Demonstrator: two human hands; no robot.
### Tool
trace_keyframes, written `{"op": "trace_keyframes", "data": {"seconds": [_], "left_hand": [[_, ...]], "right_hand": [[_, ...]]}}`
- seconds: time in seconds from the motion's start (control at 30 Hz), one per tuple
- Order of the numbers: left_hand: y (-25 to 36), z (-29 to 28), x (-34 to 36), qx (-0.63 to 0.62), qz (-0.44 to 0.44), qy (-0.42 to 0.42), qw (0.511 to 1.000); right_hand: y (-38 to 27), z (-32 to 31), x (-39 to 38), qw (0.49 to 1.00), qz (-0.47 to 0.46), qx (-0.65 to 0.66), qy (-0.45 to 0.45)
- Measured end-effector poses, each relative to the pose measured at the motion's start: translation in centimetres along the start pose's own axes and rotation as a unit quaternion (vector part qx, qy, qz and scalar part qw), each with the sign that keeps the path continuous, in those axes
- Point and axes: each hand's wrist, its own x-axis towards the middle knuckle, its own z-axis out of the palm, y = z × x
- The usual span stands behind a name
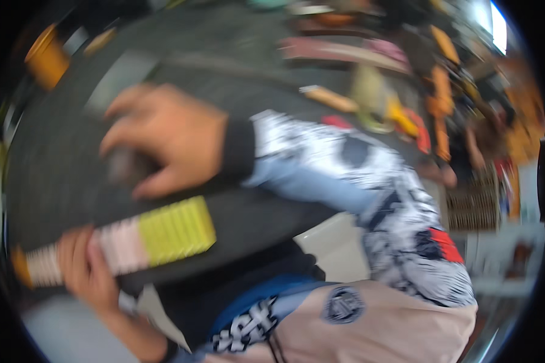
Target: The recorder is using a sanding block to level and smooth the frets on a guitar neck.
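My left hand (85, 266) is wrapped round a long ribbed block (178, 233), which lies slantwise at the near left. Its bands run from bright yellow-green through pale pink to whitish, with an orange tip; I cannot tell what kind of thing it is. Above the block, my right hand (172, 139) is smeared by motion, its fingers bent over a dark rounded thing (127, 168) too blurred to name. A black cuff and a black-and-white patterned sleeve (345, 157) cover that arm.
Both hands are over a dark grey tabletop (60, 157). A blurred pale flat piece (118, 75) lies past my right hand, and an orange cup-like container (47, 57) stands far left. Towards the right are a wooden-handled tool (328, 98), a greenish jar (369, 97) and a slatted crate (473, 202).
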Motion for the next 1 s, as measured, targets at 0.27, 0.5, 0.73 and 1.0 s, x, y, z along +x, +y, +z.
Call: {"op": "trace_keyframes", "data": {"seconds": [0.27,0.5,0.73,1.0], "left_hand": [[2.3,0.2,0.7,0.030,-0.002,0.088,0.996],[2.0,0.4,0.4,0.034,0.011,0.116,0.993],[1.7,0.5,0.4,0.035,0.026,0.131,0.990],[1.5,0.8,0.5,0.039,0.032,0.142,0.989]], "right_hand": [[-1.7,-2.0,-0.9,0.981,0.168,0.086,-0.036],[-2.4,-1.7,-0.3,0.981,0.104,0.148,-0.069],[-4.4,-2.0,0.3,0.974,0.158,0.140,-0.078],[-7.2,-1.7,0.8,0.991,0.043,0.014,-0.128]]}}
